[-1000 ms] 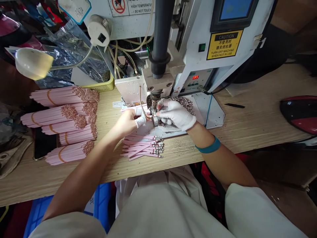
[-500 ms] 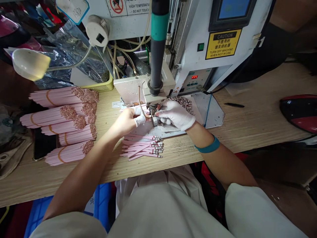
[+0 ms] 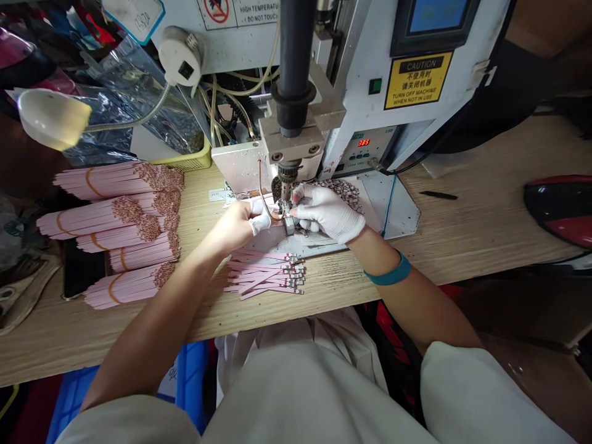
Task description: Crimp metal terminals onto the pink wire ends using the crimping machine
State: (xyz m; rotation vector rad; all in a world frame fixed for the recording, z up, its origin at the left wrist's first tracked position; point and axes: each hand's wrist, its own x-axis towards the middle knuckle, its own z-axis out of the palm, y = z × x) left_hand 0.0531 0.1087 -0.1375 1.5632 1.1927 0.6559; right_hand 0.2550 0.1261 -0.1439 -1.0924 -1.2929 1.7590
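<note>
My left hand, with white covers on its fingertips, is pinched shut at the left of the soldering head. A pink flat wire seems to run from those fingers to the tip, mostly hidden. My right hand, in a white glove, is closed right of the tip, its thumb and finger beside a small metal block; what it pinches cannot be made out. Small metal connectors lie heaped behind the right hand. Pink wires with connectors on their ends lie in a loose pile in front of both hands.
Banded bundles of pink wires lie at the left, by a dark phone. A lamp on a bendy neck leans in over a yellow basket. The machine's control box stands behind, right of the head.
The soldering head has risen away from the place between my fingers. The red digits on the control box differ. Both hands stay almost where they were.
</note>
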